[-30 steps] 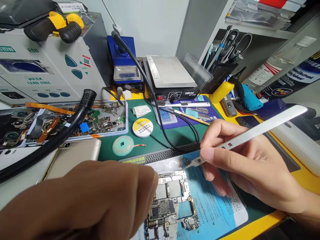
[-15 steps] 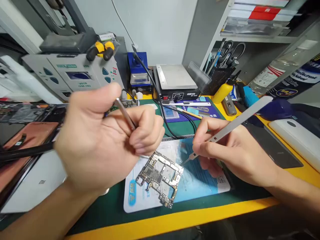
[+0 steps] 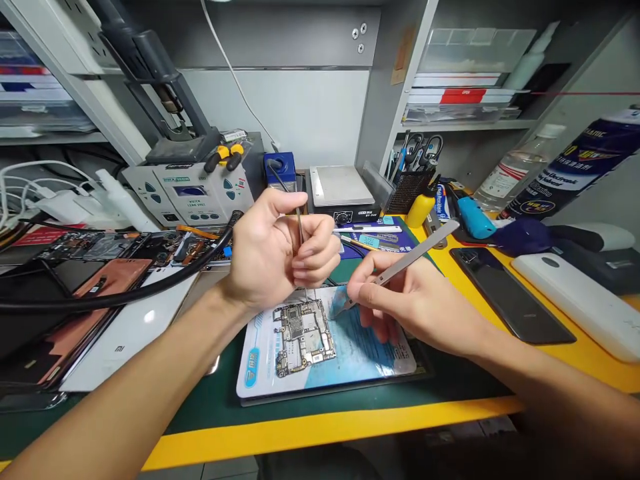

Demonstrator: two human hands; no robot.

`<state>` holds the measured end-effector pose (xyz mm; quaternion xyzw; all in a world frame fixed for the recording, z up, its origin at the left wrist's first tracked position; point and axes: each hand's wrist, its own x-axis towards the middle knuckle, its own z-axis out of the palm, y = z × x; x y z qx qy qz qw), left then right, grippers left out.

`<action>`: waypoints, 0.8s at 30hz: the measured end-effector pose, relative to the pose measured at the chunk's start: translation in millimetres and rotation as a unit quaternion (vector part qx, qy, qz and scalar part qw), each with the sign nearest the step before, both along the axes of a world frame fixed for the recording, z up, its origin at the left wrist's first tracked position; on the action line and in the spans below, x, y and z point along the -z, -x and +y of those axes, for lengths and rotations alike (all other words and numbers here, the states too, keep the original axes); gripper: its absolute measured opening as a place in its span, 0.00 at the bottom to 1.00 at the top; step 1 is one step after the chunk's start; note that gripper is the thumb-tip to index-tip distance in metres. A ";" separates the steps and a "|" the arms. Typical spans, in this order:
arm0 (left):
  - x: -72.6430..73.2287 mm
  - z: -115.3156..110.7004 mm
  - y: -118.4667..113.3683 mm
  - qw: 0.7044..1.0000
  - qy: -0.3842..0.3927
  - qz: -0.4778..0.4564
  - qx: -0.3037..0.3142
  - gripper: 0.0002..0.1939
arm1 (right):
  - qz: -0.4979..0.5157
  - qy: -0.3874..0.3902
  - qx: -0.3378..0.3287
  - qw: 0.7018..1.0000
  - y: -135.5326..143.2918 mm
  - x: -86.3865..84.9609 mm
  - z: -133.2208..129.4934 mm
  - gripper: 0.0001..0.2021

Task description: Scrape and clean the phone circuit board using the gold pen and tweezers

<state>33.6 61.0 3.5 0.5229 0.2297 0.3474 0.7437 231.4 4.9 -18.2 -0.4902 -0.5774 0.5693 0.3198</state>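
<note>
A phone circuit board lies on a white and blue work pad. My left hand, palm up above the board's far edge, has its fingers closed around a slim metal tool. The tool's thin tip points down at the board's top edge, but the hand hides part of it, so its kind is unclear. To the right, my right hand grips flat metal tweezers like a pen. Their points are just right of the board, close to the pad, with nothing visible between them.
A black hose crosses the left side above opened phones and a white back cover. Behind stand a hot air station and a heating plate. On the right are a dark phone, a yellow bottle and a spray can.
The board has turned on the pad and now sits straighter. My view has shifted back and up, showing more bench. Both hands keep their tools.
</note>
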 end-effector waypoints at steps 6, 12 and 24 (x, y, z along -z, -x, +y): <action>3.4 -3.9 -3.5 0.998 0.008 -0.018 -0.051 0.35 | 0.024 -0.026 0.026 0.999 -1.2 1.9 5.4 0.17; 6.7 -3.7 -7.4 0.997 0.000 -0.028 -0.071 0.37 | 0.037 -0.036 0.029 0.998 0.0 8.7 3.9 0.18; 6.7 -7.3 -17.6 0.984 -0.032 -0.058 -0.164 0.40 | 0.092 -0.074 0.102 0.988 1.6 14.8 -1.2 0.16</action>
